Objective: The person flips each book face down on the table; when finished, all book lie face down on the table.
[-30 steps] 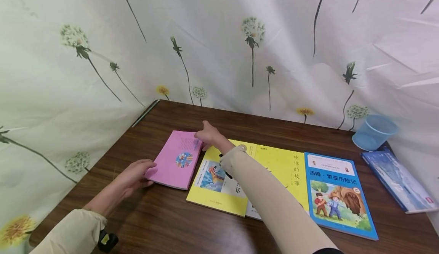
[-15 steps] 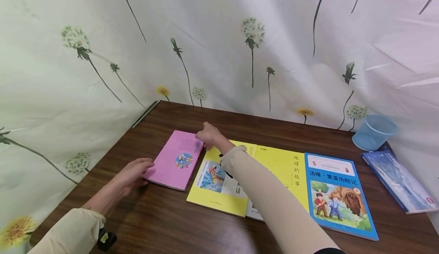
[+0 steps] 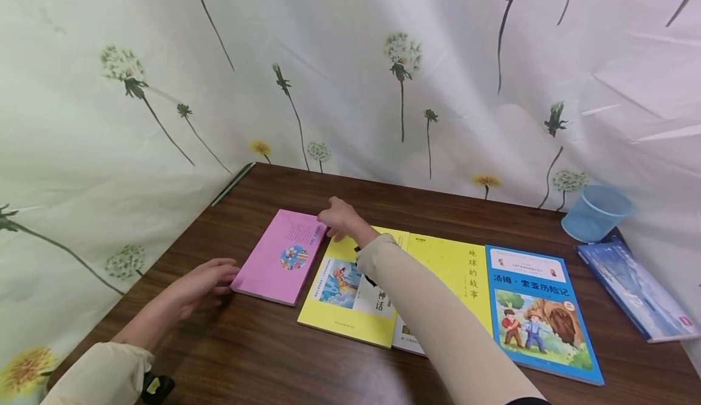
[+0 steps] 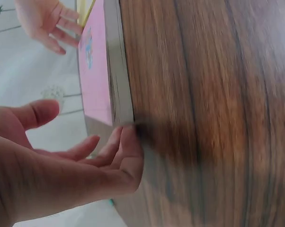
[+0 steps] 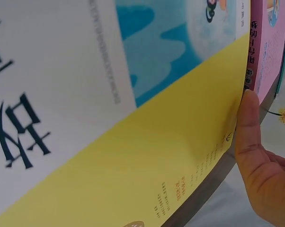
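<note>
A pink book [image 3: 279,262] lies flat at the left of the table, a round picture on its cover. My left hand [image 3: 199,289] is at its near left corner, fingers loosely bent; in the left wrist view the fingertips of that hand [image 4: 66,161] touch or nearly touch the book's corner. At the far right corner is my right hand [image 3: 342,219], fingers extended. In the right wrist view its thumb [image 5: 249,125] lies by the pink book's spine [image 5: 254,52]. A yellow book [image 3: 350,326] with a picture lies just right of the pink one, partly under my right forearm.
Another yellow book [image 3: 443,259] and a blue book [image 3: 539,301] continue the row rightward. A blue-and-white book [image 3: 630,289] lies at the far right, beside a light blue bin [image 3: 594,213]. A thin green stick [image 3: 234,184] lies along the left edge, by the flowered curtain [image 3: 350,89].
My left hand has drawn slightly left, away from the top of the pink book. The right hand has shifted a little rightward. The pink book has barely moved.
</note>
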`<state>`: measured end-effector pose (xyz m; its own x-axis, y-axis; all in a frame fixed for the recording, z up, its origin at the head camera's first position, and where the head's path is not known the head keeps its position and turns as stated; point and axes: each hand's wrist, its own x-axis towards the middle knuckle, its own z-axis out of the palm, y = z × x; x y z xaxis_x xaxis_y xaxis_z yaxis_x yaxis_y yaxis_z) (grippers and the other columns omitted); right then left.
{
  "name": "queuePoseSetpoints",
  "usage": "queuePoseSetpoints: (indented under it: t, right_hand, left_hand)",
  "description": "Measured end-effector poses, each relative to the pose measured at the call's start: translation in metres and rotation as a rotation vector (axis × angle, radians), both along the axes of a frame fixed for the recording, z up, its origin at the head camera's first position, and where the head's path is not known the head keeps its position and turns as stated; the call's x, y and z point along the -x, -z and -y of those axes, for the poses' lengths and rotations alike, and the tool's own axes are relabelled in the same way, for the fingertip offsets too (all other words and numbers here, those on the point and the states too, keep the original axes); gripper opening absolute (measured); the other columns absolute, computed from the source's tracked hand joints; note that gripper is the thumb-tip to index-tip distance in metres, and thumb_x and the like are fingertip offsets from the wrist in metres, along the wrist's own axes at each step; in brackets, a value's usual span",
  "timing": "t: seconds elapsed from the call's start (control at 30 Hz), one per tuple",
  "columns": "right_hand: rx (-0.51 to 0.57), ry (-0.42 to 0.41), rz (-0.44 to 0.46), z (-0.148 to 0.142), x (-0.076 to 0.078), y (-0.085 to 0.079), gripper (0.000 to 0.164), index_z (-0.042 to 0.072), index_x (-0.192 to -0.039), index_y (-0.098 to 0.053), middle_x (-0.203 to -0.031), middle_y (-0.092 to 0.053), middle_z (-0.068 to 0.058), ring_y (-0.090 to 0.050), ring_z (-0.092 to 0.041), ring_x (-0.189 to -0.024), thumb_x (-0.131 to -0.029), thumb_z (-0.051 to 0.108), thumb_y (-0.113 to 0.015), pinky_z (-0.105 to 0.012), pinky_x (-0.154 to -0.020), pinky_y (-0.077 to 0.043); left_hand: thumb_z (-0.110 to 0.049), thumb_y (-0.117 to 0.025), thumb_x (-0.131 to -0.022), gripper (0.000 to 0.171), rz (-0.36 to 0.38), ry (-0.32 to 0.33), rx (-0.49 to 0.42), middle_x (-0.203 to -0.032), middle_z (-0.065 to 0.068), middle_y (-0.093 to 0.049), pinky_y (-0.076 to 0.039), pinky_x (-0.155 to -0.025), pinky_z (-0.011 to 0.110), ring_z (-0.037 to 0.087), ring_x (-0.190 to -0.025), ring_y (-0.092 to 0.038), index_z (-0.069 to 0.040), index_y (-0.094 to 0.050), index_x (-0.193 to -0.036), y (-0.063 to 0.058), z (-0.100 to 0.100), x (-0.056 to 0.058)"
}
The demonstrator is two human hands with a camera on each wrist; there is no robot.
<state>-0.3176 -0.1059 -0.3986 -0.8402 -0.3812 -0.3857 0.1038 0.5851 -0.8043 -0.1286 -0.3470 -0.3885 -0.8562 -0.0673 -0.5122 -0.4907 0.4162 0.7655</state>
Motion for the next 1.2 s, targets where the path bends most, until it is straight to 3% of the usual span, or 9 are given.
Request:
queuePoseSetpoints:
  t: [0.13,0.27,0.67,1.0,1.07,1.2]
  right_hand:
    - [0.009,0.004,-0.004,-0.001,-0.002,-0.002,0.07,0.012,-0.158,-0.026,-0.153,-0.043,-0.017,-0.069,-0.029,-0.092,-0.098,0.024,-0.06,-0.039,-0.08,-0.061]
    - [0.009,-0.004,0.013,-0.002,-0.003,-0.002,0.07,0.013,-0.158,-0.024,-0.153,-0.042,-0.017,-0.068,-0.03,-0.093,-0.098,0.024,-0.06,-0.04,-0.082,-0.061]
    - [0.021,-0.004,0.031,-0.004,-0.005,0.001,0.073,0.014,-0.159,-0.023,-0.154,-0.042,-0.016,-0.065,-0.031,-0.102,-0.097,0.024,-0.061,-0.044,-0.089,-0.059]
    - [0.032,-0.011,0.043,-0.007,-0.003,0.001,0.072,0.015,-0.159,-0.024,-0.154,-0.043,-0.015,-0.065,-0.03,-0.104,-0.097,0.024,-0.061,-0.044,-0.088,-0.059]
    - [0.037,-0.013,0.045,-0.007,-0.003,0.001,0.073,0.015,-0.159,-0.024,-0.154,-0.043,-0.016,-0.065,-0.031,-0.104,-0.097,0.024,-0.061,-0.044,-0.088,-0.059]
    - [0.052,-0.029,0.033,-0.011,-0.002,0.0,0.072,0.015,-0.159,-0.023,-0.154,-0.043,-0.016,-0.064,-0.032,-0.108,-0.098,0.024,-0.06,-0.045,-0.09,-0.058]
  left_hand:
    - [-0.033,-0.034,-0.108,0.067,0.015,0.017,-0.021,-0.15,0.038,-0.033,-0.055,-0.087,0.042,0.028,-0.112,-0.065,0.009,-0.009,-0.154,-0.001,0.005,-0.006]
    - [-0.03,-0.034,-0.108,0.066,0.003,0.001,-0.086,-0.15,0.039,-0.03,-0.059,-0.083,0.035,0.017,-0.102,-0.069,0.01,-0.007,-0.154,0.001,0.006,-0.011]
    - [-0.03,-0.035,-0.108,0.066,-0.006,-0.059,-0.156,-0.151,0.039,-0.021,-0.06,-0.083,0.036,0.021,-0.1,-0.071,0.007,-0.007,-0.154,-0.004,0.001,-0.007]
    - [-0.029,-0.035,-0.108,0.065,-0.007,-0.079,-0.146,-0.152,0.039,-0.02,-0.061,-0.081,0.036,0.019,-0.097,-0.07,0.007,-0.007,-0.154,-0.009,-0.001,-0.008]
    - [-0.03,-0.035,-0.108,0.065,-0.008,-0.065,-0.121,-0.153,0.039,-0.021,-0.06,-0.082,0.037,0.022,-0.1,-0.07,0.007,-0.008,-0.154,-0.009,0.001,-0.008]
    - [-0.032,-0.036,-0.108,0.064,-0.043,0.012,0.029,-0.15,0.039,-0.031,-0.059,-0.084,0.044,0.037,-0.115,-0.064,0.008,-0.014,-0.153,-0.011,0.007,-0.007]
